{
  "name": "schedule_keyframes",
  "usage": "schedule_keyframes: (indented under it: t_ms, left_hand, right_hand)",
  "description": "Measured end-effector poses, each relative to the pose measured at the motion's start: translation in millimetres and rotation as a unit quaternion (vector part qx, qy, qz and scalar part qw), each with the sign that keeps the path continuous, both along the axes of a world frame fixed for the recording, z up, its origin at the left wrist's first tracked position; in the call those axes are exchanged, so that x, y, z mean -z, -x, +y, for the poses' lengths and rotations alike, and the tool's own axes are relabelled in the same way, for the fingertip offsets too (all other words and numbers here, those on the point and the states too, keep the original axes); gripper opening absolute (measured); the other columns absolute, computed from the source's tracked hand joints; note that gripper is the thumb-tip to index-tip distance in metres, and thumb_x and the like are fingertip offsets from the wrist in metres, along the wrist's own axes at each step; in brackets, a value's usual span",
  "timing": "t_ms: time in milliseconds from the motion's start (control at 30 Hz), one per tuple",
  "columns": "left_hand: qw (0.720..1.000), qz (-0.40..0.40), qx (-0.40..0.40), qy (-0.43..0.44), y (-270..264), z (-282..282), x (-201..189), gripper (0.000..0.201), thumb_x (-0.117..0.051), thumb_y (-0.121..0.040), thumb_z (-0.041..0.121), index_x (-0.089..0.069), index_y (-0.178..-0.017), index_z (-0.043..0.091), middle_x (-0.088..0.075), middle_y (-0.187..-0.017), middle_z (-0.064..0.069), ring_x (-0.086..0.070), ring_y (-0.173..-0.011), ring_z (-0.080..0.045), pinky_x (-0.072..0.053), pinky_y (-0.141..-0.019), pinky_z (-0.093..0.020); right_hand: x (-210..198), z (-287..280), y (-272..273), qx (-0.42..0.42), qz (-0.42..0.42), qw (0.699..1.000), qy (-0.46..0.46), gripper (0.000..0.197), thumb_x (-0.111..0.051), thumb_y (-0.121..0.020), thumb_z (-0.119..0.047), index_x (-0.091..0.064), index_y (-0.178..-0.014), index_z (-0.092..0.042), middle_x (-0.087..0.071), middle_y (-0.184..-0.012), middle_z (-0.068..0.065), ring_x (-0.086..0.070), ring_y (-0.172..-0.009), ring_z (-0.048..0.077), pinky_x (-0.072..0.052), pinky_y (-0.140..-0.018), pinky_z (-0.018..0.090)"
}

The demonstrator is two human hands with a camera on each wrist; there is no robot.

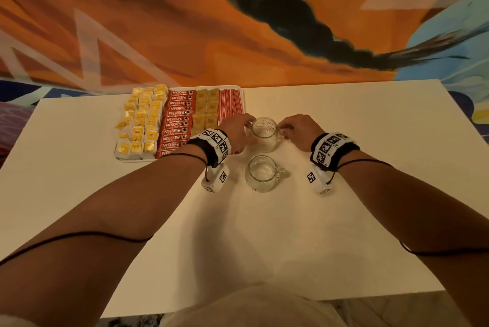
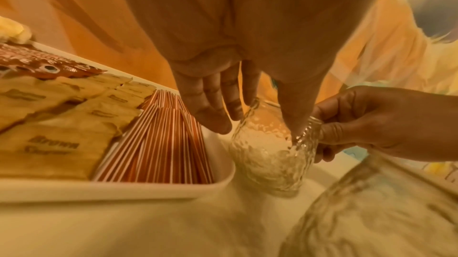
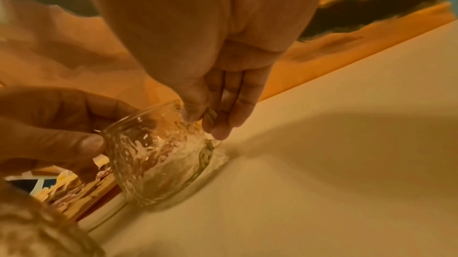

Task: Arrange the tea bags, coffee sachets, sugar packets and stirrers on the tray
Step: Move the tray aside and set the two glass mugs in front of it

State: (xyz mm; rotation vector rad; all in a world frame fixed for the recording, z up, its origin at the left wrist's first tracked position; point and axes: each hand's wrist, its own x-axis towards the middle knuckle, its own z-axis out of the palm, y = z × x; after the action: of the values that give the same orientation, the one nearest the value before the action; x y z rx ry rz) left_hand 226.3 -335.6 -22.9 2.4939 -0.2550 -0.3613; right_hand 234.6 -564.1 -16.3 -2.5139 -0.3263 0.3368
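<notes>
A white tray at the table's back left holds rows of yellow tea bags, red coffee sachets, brown sugar packets and red-and-white stirrers. Just right of the tray stands a clear glass mug. My left hand holds its rim, fingers on the tray side and thumb on the other. My right hand pinches the mug's handle. The left wrist view shows the stirrers and sugar packets close beside the mug.
A second glass mug stands on the white table just in front of the held one, handle to the right. An orange painted wall runs behind the table. The table's front edge lies near my body.
</notes>
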Motion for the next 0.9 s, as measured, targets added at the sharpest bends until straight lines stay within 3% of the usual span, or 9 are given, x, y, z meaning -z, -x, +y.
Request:
schedule_keyframes:
  t_ms: [167, 300, 433, 600, 700, 767, 900]
  left_hand:
    - [1.000, 0.006, -0.005, 0.009, 1, -2, 3, 0.063, -0.081, -0.079, 0.027, -0.055, -0.135, 0.018, -0.063, -0.123, 0.000, -0.062, -0.094, -0.018, -0.053, -0.090, -0.036]
    - [1.000, 0.007, -0.014, 0.009, 2, 1, 4, 0.063, -0.079, -0.079, 0.032, -0.054, -0.135, 0.022, -0.061, -0.124, 0.002, -0.061, -0.088, -0.015, -0.052, -0.086, -0.032]
    - [0.999, 0.001, -0.027, 0.034, 5, 7, 4, 0.063, -0.080, -0.080, 0.030, -0.053, -0.136, 0.019, -0.061, -0.122, 0.002, -0.062, -0.094, -0.017, -0.051, -0.085, -0.031]
    - [0.997, 0.014, -0.031, 0.075, 10, 6, 7, 0.063, -0.081, -0.079, 0.030, -0.053, -0.135, 0.021, -0.061, -0.122, 0.001, -0.067, -0.094, -0.020, -0.057, -0.083, -0.038]
    - [0.996, 0.008, -0.034, 0.080, 7, 3, 12, 0.058, -0.079, -0.083, 0.023, -0.053, -0.134, 0.021, -0.062, -0.120, 0.001, -0.069, -0.088, -0.016, -0.052, -0.070, -0.023]
    - [0.996, 0.007, -0.043, 0.081, 2, 1, 12, 0.053, -0.076, -0.086, 0.019, -0.053, -0.134, 0.019, -0.062, -0.118, 0.001, -0.070, -0.086, -0.015, -0.049, -0.068, -0.019]
    - [0.995, 0.007, -0.054, 0.080, -17, 1, 10, 0.050, -0.074, -0.087, 0.017, -0.054, -0.133, 0.019, -0.064, -0.119, -0.001, -0.068, -0.094, -0.019, -0.057, -0.085, -0.037]
  right_hand:
    - [7, -1, 3, 0.005, -0.005, 1.000, 0.001, 0.020, -0.061, -0.096, -0.014, -0.074, -0.111, -0.009, -0.072, -0.093, 0.005, -0.063, -0.087, 0.019, -0.051, -0.087, 0.033]
    - [10, -4, 4, 0.009, -0.005, 1.000, 0.001, 0.026, -0.063, -0.097, -0.022, -0.070, -0.122, -0.015, -0.070, -0.120, 0.002, -0.062, -0.108, 0.019, -0.042, -0.091, 0.024]
    - [12, -8, 14, 0.053, -0.015, 0.998, -0.044, 0.032, -0.066, -0.095, -0.027, -0.065, -0.126, -0.018, -0.066, -0.124, 0.000, -0.061, -0.094, 0.013, -0.044, -0.086, 0.024]
    - [21, -7, 31, 0.042, -0.029, 0.996, -0.069, 0.037, -0.068, -0.094, -0.033, -0.062, -0.128, -0.020, -0.062, -0.123, 0.005, -0.061, -0.096, 0.014, -0.045, -0.082, 0.026]
    - [22, -1, 30, 0.046, -0.017, 0.995, -0.089, 0.041, -0.072, -0.091, -0.034, -0.061, -0.129, -0.021, -0.060, -0.124, 0.005, -0.064, -0.100, 0.018, -0.051, -0.085, 0.030]
    - [23, 3, 23, 0.050, -0.012, 0.994, -0.092, 0.044, -0.073, -0.090, -0.035, -0.061, -0.130, -0.021, -0.060, -0.124, 0.006, -0.064, -0.103, 0.021, -0.053, -0.089, 0.035]
    - [23, 10, 2, 0.054, -0.015, 0.995, -0.082, 0.047, -0.073, -0.090, -0.036, -0.059, -0.132, -0.020, -0.060, -0.126, 0.008, -0.063, -0.107, 0.024, -0.053, -0.095, 0.042]
